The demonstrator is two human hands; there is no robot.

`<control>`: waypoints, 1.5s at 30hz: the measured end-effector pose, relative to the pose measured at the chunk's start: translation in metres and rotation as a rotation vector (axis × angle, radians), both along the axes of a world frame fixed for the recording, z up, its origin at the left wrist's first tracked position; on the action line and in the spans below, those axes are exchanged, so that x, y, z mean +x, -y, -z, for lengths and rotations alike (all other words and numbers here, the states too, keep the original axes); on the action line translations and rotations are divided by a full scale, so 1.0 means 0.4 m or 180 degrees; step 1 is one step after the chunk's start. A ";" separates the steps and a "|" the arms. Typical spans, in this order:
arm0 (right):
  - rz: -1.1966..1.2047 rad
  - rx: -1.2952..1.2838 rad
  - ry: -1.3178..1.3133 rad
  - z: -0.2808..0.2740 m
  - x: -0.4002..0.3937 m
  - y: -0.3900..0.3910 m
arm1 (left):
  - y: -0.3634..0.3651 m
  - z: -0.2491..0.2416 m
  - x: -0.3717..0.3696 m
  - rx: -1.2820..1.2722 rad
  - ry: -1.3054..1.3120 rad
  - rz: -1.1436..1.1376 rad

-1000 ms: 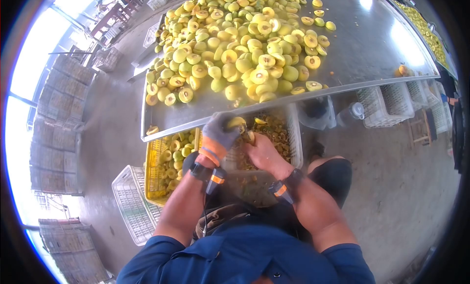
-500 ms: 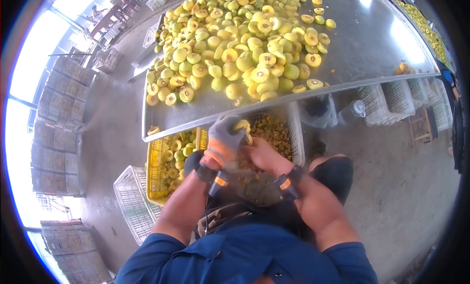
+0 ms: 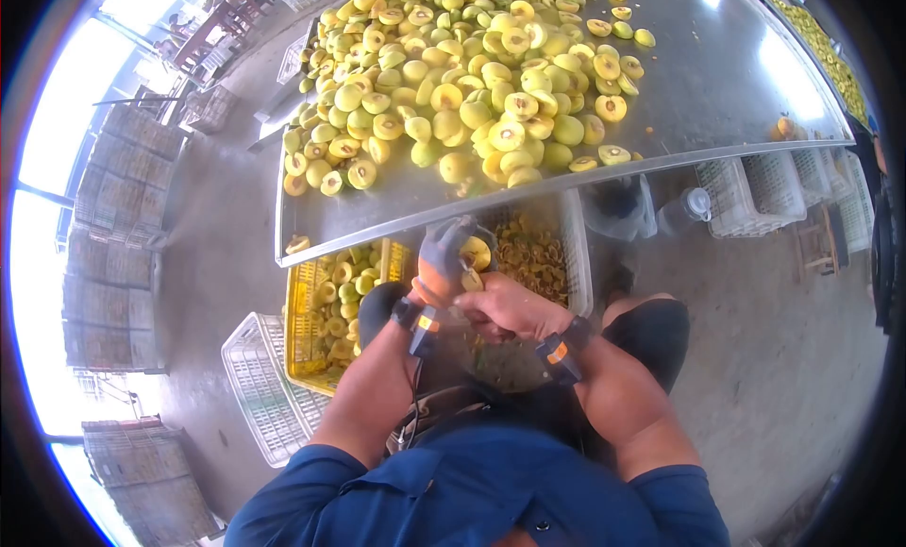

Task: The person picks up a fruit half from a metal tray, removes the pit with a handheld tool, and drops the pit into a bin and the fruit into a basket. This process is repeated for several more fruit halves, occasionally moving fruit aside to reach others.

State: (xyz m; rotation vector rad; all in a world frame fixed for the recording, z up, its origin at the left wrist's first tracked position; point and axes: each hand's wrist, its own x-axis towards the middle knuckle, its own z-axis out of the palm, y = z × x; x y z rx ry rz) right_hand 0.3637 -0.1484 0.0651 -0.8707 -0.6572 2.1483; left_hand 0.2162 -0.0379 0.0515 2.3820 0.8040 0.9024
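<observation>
**Halved fruit held below the near edge of the steel surface**

The left hand, in a grey glove with an orange cuff, is closed around a yellow fruit half, cut face turned up and toward the worker. The bare right hand is clenched just beside it, its fingers curled tight against the gloved hand; what it grips is hidden, so its contents cannot be told. Both hands meet just below the near edge of the metal surface, above a white crate that holds brownish fruit scraps.

To the left of that crate, under the near left corner of the surface, stands a yellow crate filled with fruit halves, and an empty white crate sits beside it on the concrete floor. On the surface lies a broad heap of cut fruit, spread from the far left corner toward the near edge, with several halves lying right at that edge. A dark band with an orange tab sits on each wrist. More white crates stand under the right end of the surface.
</observation>
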 end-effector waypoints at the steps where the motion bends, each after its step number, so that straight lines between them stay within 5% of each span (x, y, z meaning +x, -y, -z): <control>1: 0.0007 -0.0064 -0.0036 -0.017 0.004 0.002 | 0.004 -0.022 0.005 -0.0176 0.0091 0.0093; 11: 0.0442 -0.0345 0.0360 -0.001 -0.013 0.007 | -0.038 -0.050 -0.214 0.0410 -0.0690 -0.1223; 13: 0.0680 -0.0293 0.0460 0.015 -0.009 0.018 | -0.045 -0.052 -0.323 -0.0882 0.0102 -0.1727; 15: 0.0823 -0.0191 0.0561 0.013 -0.005 0.021 | -0.046 -0.083 -0.393 -0.1328 -0.0591 -0.2848; 18: 0.0815 0.0060 0.0728 -0.020 0.003 0.020 | -0.078 -0.092 -0.405 -0.0085 -0.1374 -0.3070; 21: 0.0863 0.0257 0.0893 -0.028 -0.001 0.014 | -0.146 -0.105 -0.237 0.0229 -0.0471 -0.2022; 23: 0.0933 0.0311 0.1095 -0.033 -0.006 0.006 | -0.191 -0.125 -0.078 0.0444 -0.0691 -0.1132; 30: 0.1067 0.0429 0.1167 -0.010 0.002 -0.008 | -0.320 -0.027 0.144 -0.0187 -0.1613 -0.1246; 33: 0.1251 0.0631 0.1107 -0.005 0.008 -0.013 | -0.322 -0.076 0.075 -0.2425 -0.0054 -0.0977; 34: 0.1212 0.0551 0.1019 -0.024 0.019 -0.018 | -0.329 -0.057 0.023 -0.2316 0.0080 -0.0786; 36: 0.1157 0.0455 0.0860 -0.046 0.030 -0.024 | -0.306 -0.006 -0.057 -0.0378 -0.0463 -0.0257; 38: 0.1170 0.0430 0.0758 -0.060 0.039 -0.032 | -0.233 -0.023 -0.062 -0.0053 -0.0635 -0.0348; 42: 0.1190 0.0432 0.0752 -0.078 0.047 -0.037 | -0.069 -0.133 0.027 -0.0992 0.0019 -0.0341; 45: 0.1242 0.0401 0.0955 -0.087 0.048 -0.032 | -0.045 -0.112 0.034 -0.0695 0.0118 -0.0160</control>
